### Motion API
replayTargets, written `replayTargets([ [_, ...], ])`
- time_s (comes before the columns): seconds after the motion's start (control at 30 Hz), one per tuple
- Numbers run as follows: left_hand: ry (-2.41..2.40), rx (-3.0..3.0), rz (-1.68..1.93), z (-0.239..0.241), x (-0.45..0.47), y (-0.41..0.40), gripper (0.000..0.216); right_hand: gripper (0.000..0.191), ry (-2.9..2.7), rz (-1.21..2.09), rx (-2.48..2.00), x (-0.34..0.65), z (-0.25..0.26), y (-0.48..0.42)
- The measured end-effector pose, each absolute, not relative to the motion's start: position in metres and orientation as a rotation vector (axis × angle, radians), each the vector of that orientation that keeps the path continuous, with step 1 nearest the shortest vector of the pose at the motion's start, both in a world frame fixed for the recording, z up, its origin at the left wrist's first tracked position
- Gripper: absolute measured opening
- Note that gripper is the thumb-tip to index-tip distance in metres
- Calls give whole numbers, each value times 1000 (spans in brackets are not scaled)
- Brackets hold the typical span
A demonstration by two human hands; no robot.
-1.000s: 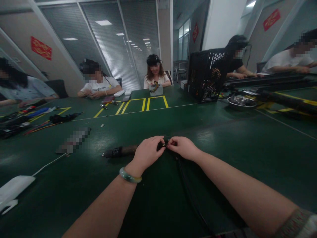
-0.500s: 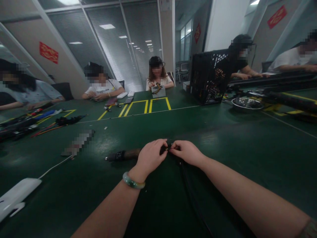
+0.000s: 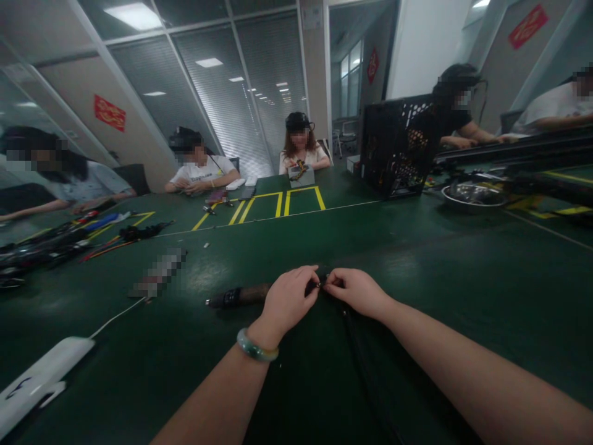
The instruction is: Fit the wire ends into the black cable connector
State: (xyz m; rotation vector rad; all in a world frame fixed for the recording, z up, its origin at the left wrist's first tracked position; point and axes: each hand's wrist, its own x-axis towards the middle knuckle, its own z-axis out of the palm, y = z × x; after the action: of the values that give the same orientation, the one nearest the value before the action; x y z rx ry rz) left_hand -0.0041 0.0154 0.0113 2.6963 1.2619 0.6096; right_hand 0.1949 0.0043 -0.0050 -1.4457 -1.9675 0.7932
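Note:
A dark folded umbrella (image 3: 241, 295) lies across the green table (image 3: 417, 272), its handle end pointing left. My left hand (image 3: 287, 300) is closed around its right part, a green bangle on the wrist. My right hand (image 3: 359, 290) pinches a small dark piece right beside the left fingertips; I cannot make out what that piece is. A black cord or strap (image 3: 359, 352) runs from the hands toward me between my forearms.
A white power bank (image 3: 41, 380) with a cable lies at the near left. A blurred flat object (image 3: 160, 272) sits left of the umbrella. More umbrellas (image 3: 69, 241) lie far left. A black crate (image 3: 393, 145) and a metal bowl (image 3: 472, 196) stand at the right. Several people sit around the table.
My hands stay together on the umbrella. The view has tilted up and shifted a little, so everything sits slightly lower and further right in the picture.

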Motion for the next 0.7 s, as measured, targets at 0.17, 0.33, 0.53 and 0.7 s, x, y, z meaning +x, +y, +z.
replayTargets([
  [0.17,1269,2681,630,9,-5,16,9,12,-1976,808,-1441,195,-7,6],
  [0.33,1261,2674,658,9,-6,15,8,14,-1972,838,-1447,195,-6,4],
  [0.53,1279,2643,637,9,-6,16,11,14,-1949,822,-1404,192,-3,1],
  [0.7,1278,2630,640,8,-5,17,9,12,-1989,725,-1422,191,-3,3],
])
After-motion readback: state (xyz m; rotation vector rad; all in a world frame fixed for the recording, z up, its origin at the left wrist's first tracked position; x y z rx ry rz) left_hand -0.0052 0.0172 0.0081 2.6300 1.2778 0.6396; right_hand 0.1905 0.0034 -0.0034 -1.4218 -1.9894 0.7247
